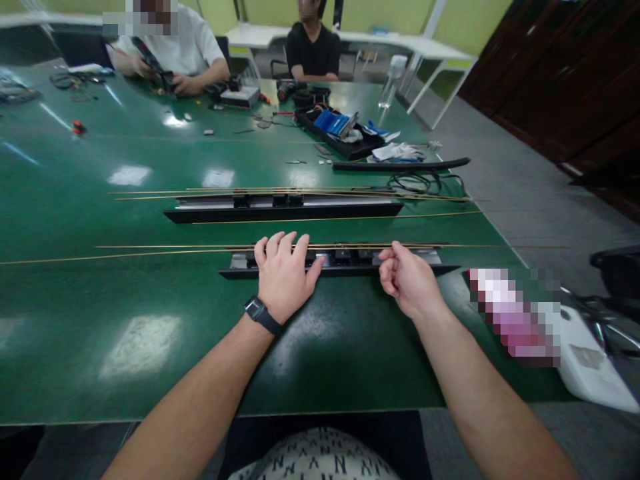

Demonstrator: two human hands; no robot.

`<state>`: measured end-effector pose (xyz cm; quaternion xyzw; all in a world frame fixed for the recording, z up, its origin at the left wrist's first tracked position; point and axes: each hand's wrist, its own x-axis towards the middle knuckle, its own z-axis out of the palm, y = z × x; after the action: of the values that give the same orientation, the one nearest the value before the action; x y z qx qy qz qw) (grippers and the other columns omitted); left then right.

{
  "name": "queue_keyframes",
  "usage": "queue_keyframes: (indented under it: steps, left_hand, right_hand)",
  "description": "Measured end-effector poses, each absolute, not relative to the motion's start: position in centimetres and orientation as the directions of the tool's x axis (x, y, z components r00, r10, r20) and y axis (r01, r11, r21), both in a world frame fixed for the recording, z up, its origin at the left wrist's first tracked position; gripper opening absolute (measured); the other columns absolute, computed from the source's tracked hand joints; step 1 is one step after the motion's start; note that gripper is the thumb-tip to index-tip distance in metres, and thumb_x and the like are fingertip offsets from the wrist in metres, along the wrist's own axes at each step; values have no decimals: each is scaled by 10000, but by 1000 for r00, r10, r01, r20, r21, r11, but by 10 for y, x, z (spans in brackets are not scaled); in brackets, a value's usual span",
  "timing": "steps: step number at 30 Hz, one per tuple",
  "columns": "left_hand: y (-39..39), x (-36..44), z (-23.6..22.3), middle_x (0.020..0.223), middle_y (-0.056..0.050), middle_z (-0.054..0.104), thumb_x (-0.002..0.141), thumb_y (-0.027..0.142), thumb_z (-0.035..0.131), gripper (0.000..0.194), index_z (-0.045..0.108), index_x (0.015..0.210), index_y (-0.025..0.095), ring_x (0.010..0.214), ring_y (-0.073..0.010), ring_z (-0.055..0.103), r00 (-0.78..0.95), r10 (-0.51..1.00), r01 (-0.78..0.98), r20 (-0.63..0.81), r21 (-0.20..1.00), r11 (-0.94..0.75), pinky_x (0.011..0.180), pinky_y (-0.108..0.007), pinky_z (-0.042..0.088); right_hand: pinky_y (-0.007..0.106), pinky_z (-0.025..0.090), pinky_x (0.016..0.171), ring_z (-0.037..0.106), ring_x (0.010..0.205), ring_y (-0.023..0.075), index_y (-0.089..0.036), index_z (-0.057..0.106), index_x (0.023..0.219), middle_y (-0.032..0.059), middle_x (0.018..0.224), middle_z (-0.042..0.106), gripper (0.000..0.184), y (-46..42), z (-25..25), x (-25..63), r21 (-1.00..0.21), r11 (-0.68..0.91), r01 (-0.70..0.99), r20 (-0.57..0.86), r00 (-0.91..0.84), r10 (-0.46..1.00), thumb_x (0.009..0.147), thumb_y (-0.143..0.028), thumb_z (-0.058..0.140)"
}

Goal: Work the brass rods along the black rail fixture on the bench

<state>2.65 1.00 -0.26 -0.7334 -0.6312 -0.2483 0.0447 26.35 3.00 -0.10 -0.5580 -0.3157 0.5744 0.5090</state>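
A long black channel-shaped rail (340,272) lies crosswise on the table in front of me, with small black blocks (343,255) inside it. Thin golden rods (150,247) run lengthwise along its far edge and stick out past both ends. My left hand (285,270), wearing a black watch (255,308), rests across the left part of the rail, fingers spread over the rods. At the right part, my right hand (407,277) has its fingers curled and pressed together by the rods. What it grips, if anything, is hidden.
Behind lies a second rail (285,215) with more golden rods and a black cable (420,183). Farther back are a black curved strip (400,165), gloves (397,152) and a black tray (340,143). Two people sit across the green table (150,373). A white object (595,367) sits at right.
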Motion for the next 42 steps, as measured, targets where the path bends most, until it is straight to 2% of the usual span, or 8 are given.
queue_keyframes:
  steps: [15,25,33,42]
  left_hand:
    - [10,27,-2,1389,-164,654,994,493,537,471,648,1346,201,1370,-378,490,77,905,950,419,245,-194,1197,-594,255]
    - [10,27,-1,1392,-166,651,994,486,541,471,644,1350,196,1371,-380,490,78,906,949,416,246,-195,1188,-597,263]
    - [10,27,-2,1386,-162,655,994,507,550,484,646,1342,183,1359,-377,499,86,900,954,427,224,-197,1191,-590,263]
    - [11,27,-3,1380,-163,660,993,505,548,476,651,1336,190,1356,-375,504,89,896,953,435,225,-204,1183,-588,274]
  right_hand:
    - [189,173,287,408,280,86,-176,633,820,-19,478,579,381,29,0,268,-949,-269,-164,-282,66,957,888,-545,694]
    - [194,196,281,400,269,87,-180,615,810,-18,462,568,331,31,-6,265,-930,-262,-259,-305,143,942,922,-487,668]
    - [182,186,289,401,283,78,-178,631,838,-29,478,568,420,29,-2,268,-954,-247,-172,-262,73,962,853,-583,739]
    - [194,181,285,398,266,89,-177,622,830,-16,456,567,372,30,-2,264,-940,-268,-211,-298,125,946,919,-536,664]
